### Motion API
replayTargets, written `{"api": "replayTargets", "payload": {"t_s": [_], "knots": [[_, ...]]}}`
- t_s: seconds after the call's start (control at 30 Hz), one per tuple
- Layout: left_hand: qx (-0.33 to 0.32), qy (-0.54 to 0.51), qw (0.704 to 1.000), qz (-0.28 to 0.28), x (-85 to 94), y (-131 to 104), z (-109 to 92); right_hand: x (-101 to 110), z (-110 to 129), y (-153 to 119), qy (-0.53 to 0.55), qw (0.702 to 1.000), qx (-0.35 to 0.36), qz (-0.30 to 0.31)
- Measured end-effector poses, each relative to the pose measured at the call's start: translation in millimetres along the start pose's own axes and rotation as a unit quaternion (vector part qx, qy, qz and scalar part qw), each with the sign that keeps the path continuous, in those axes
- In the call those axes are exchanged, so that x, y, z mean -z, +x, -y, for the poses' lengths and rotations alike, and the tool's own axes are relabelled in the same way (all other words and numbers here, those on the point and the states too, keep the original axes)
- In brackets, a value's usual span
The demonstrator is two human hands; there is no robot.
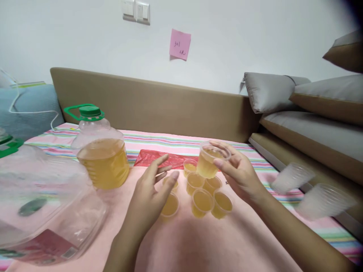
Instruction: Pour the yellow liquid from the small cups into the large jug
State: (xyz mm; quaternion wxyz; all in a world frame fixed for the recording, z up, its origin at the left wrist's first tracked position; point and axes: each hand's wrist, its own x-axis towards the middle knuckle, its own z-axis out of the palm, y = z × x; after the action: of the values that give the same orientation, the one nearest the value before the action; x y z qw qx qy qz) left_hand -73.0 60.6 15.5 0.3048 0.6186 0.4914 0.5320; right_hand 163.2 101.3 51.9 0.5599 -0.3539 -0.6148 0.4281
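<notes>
My right hand holds a clear plastic cup of yellow liquid by its side, raised above several other filled cups. Those cups, among them one in front and one at its right, stand close together on a pink cloth. Fingers spread and holding nothing, my left hand is over the left part of the group. It partly covers a cup and another behind it. Left of that hand stands a large clear jug with a green cap, partly filled with yellow liquid.
A big clear container lies at the left front. Red plastic lies behind the cups. Two stacks of empty cups lie on the striped sheet at right, beside piled cushions. A brown board runs along the wall.
</notes>
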Motion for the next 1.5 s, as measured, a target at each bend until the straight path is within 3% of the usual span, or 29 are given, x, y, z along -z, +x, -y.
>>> {"api": "replayTargets", "payload": {"t_s": [0.13,0.27,0.47,0.67,0.87,1.5], "knots": [[0.005,0.047,0.997,-0.065,11.4,5,9,52,-7,-7,-0.065,0.997,0.000,-0.045],[0.012,0.065,0.994,-0.089,15.1,8,16,99,-24,-13,-0.104,0.991,-0.021,-0.081],[0.000,0.107,0.991,-0.085,13.5,9,22,139,-58,-4,-0.124,0.987,-0.039,-0.092],[0.001,0.143,0.986,-0.081,17.1,9,27,143,-91,14,-0.109,0.990,-0.065,-0.064],[-0.003,0.173,0.981,-0.083,19.3,11,30,134,-108,25,-0.134,0.988,-0.081,-0.012],[-0.002,0.181,0.979,-0.092,24.6,10,33,120,-103,36,-0.241,0.964,-0.085,0.077]]}}
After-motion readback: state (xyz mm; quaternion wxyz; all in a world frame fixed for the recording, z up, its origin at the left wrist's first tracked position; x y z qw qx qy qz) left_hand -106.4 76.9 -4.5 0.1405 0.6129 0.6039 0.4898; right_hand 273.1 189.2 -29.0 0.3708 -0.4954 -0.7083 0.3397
